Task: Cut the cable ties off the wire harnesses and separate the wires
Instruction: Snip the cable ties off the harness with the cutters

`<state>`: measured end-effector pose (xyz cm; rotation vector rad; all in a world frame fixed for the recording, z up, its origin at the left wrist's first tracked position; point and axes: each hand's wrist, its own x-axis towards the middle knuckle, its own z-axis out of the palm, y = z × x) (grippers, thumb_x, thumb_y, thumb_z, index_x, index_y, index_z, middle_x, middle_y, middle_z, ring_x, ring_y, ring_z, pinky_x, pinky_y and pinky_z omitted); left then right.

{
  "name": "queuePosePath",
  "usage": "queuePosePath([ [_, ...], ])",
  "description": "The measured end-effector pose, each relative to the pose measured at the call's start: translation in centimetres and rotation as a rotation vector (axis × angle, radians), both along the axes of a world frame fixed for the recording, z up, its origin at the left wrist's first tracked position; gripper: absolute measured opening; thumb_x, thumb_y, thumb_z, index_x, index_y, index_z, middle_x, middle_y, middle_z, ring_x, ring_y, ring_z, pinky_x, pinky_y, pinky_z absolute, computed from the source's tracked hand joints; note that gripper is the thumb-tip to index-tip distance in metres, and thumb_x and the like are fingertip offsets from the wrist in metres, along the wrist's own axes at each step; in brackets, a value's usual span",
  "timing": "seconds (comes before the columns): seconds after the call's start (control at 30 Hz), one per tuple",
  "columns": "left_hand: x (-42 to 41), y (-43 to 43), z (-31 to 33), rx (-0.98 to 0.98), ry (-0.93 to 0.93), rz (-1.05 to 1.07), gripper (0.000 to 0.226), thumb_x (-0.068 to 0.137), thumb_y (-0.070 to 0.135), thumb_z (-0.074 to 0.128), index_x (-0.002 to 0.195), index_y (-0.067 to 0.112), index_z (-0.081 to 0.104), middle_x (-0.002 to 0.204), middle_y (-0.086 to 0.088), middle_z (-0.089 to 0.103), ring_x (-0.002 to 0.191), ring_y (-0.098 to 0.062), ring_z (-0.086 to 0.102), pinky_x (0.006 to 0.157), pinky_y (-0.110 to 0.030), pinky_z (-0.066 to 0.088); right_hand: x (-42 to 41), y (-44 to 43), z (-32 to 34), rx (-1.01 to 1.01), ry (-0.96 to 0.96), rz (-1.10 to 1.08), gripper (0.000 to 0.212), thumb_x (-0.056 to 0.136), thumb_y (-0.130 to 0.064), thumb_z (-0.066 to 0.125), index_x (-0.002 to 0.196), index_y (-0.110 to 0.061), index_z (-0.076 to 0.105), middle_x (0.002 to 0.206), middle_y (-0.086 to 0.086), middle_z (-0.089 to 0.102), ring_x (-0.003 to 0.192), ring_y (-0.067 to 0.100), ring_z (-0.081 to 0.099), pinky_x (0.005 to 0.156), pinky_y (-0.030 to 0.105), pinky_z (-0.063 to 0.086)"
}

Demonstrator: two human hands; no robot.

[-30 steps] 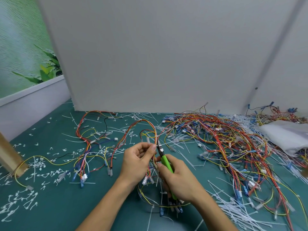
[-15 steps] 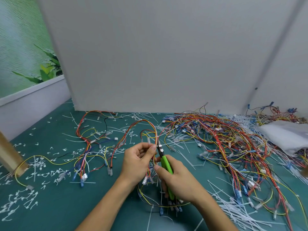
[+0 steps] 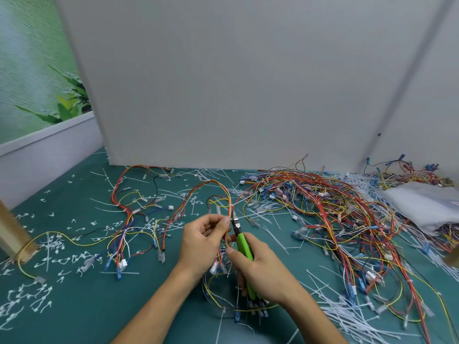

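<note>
Green-handled metal cutters [image 3: 242, 245] at looped red-and-yellow wire harness [image 3: 214, 182].
Pinching harness in left hand [image 3: 202, 240] just left of cutters; clenching cutter handles in right hand [image 3: 263, 274].

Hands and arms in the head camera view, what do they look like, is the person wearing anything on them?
Nothing worn that shows. The left hand and right hand are bare, no gloves, rings or tape. The left forearm and right forearm are bare down to the frame's edge: no sleeves, watch or bracelet in view.
</note>
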<state>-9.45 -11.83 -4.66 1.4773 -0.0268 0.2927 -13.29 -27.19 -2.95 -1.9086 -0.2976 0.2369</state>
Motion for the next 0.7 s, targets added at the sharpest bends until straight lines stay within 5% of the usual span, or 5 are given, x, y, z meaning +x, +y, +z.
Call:
queuePosePath([
  [0.23,-0.03,-0.39,0.41,-0.039,-0.054,0.005,0.005,0.088,0.009,0.071,0.086,0.012,0.073,0.074,0.003,0.075,0.068,-0.005,0.068,0.067,-0.017,0.055,0.39,0.16,-0.77,0.011,-0.106,-0.071,0.007,0.099,-0.030,0.055,0.103,-0.032,0.060,0.065,-0.004,0.052,0.058,0.021,0.049,0.061,0.052,0.051],
  [0.5,-0.02,-0.19,0.40,-0.032,-0.030,-0.002,0.007,0.084,0.018,0.073,0.087,0.012,0.073,0.073,0.002,0.074,0.070,-0.008,0.068,0.074,-0.027,0.060,0.21,0.10,-0.29,0.055,-0.040,-0.043,0.008,0.101,-0.028,0.057,0.105,-0.034,0.060,0.068,0.004,0.052,0.053,0.025,0.055,0.053,0.046,0.052],
  [0.7,-0.33,-0.17,0.56,-0.022,-0.012,-0.012,0.021,0.076,0.030,0.073,0.087,0.012,0.074,0.074,0.003,0.073,0.070,-0.010,0.068,0.080,-0.043,0.060,0.02,-0.07,0.13,0.070,0.009,0.001,0.010,0.103,-0.025,0.052,0.096,-0.029,0.057,0.071,0.010,0.059,0.051,0.031,0.060,0.049,0.055,0.054],
])
